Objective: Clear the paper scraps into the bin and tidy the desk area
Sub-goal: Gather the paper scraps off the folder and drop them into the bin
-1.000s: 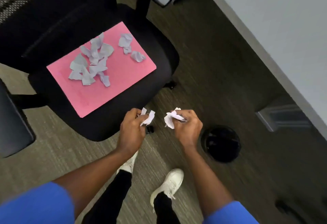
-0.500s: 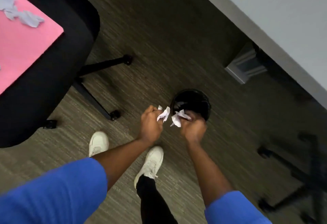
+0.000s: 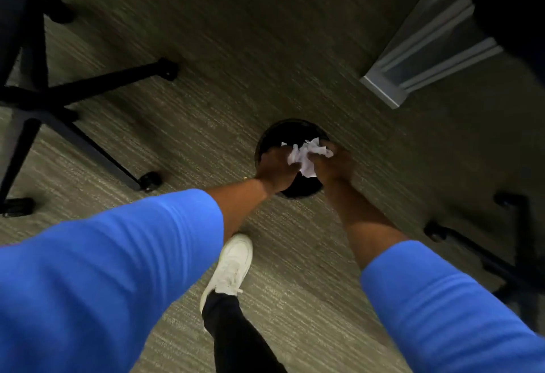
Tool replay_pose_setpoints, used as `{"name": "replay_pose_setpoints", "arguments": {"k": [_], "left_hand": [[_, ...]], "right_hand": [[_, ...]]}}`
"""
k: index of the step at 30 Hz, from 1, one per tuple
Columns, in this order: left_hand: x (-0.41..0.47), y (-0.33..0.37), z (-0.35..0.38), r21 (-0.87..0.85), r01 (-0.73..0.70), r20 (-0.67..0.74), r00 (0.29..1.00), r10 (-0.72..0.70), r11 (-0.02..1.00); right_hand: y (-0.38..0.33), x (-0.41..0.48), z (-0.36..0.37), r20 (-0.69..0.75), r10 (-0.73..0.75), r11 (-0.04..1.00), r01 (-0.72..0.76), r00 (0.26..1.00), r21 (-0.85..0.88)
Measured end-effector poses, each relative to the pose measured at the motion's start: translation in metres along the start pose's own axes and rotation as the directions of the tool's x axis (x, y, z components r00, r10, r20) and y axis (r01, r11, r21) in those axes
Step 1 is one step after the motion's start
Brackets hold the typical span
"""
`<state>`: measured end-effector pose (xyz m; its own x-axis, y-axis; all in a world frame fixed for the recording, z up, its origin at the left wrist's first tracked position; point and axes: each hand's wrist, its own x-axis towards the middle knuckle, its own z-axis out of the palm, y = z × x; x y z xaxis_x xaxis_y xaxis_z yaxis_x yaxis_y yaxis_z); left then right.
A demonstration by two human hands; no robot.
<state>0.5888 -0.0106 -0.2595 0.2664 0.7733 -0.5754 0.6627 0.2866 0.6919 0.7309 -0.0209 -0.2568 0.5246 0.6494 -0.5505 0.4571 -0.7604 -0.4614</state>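
- Now both hands are held together directly over the mouth of the bin (image 3: pixel 267 139), so that anything let go should fall inside rather than onto the floor (image 3: pixel 236 48).
- The paper scraps (image 3: pixel 305 156) are bunched between the two hands as one white crumpled wad, above the bin opening and not yet released.
- Left hand (image 3: pixel 275 167): grip is closed on the left side of the wad, fingers curled in.
- Right hand (image 3: pixel 334 165): grip is closed on the right side of the wad, one scrap edge pinched at the top.
- The wad is kept pressed between both hands, probably so that loose bits are not shed before the drop.
- Bin contents cannot be told; the interior is dark and mostly covered by the hands.
- Bin is stood on the floor, near a grey table leg (image 3: pixel 424 54) up right, apart from it.
- Chair base (image 3: pixel 88 89) with castors is seen at left, well apart from the bin; a second chair base (image 3: pixel 507 243) is at right, closer.
- One white shoe (image 3: pixel 231 266) is planted just short of the bin.
- Nothing is seen blocking the drop; only the hands themselves cover the opening.
- Judged: release is the next step, and more scraps may be left elsewhere, out of view.
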Motion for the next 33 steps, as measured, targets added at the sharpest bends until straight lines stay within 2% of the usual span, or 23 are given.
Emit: {"name": "replay_pose_setpoints", "arguments": {"k": [5, 10, 12, 15, 18, 21, 24, 28, 33], "left_hand": [[0.008, -0.011, -0.002, 0.026, -0.008, 0.166, 0.986, 0.003, 1.000], [-0.007, -0.020, -0.016, -0.092, 0.030, 0.248, 0.969, -0.006, 0.995], [-0.018, -0.017, -0.025, -0.062, 0.041, 0.243, 0.970, -0.025, 0.997], [-0.040, -0.013, -0.043, 0.062, 0.001, 0.221, 0.975, -0.015, 0.998], [-0.072, -0.016, -0.061, 0.099, 0.012, 0.176, 0.984, -0.029, 0.995], [-0.102, -0.027, -0.084, 0.031, 0.089, 0.087, 0.992, -0.091, 0.996], [-0.130, -0.038, -0.114, -0.043, 0.114, 0.000, 0.993, -0.114, 0.993], [-0.163, -0.051, -0.163, -0.160, 0.163, -0.077, 0.981, -0.176, 0.974], [-0.195, -0.068, -0.240, -0.252, 0.112, -0.238, 0.955, -0.174, 0.961]], "right_hand": [[0.006, 0.002, 0.003, 0.005, 0.033, 0.999, -0.033, 0.999, 0.034], [0.004, -0.020, -0.001, 0.005, 0.000, 1.000, 0.000, 1.000, 0.028], [0.000, -0.034, -0.003, 0.010, 0.007, 0.999, -0.007, 1.000, 0.036], [-0.012, -0.063, -0.003, -0.009, -0.068, 0.997, 0.068, 0.998, -0.022], [-0.034, -0.088, 0.000, 0.007, -0.115, 0.993, 0.115, 0.993, -0.029], [-0.067, -0.112, 0.009, 0.086, -0.115, 0.993, 0.115, 0.990, 0.010], [-0.103, -0.138, 0.021, 0.052, -0.161, 0.987, 0.162, 0.986, -0.015], [-0.158, -0.173, 0.035, 0.100, -0.190, 0.982, 0.189, 0.977, 0.018], [-0.231, -0.211, 0.053, 0.122, -0.360, 0.932, 0.363, 0.925, 0.001]]}}
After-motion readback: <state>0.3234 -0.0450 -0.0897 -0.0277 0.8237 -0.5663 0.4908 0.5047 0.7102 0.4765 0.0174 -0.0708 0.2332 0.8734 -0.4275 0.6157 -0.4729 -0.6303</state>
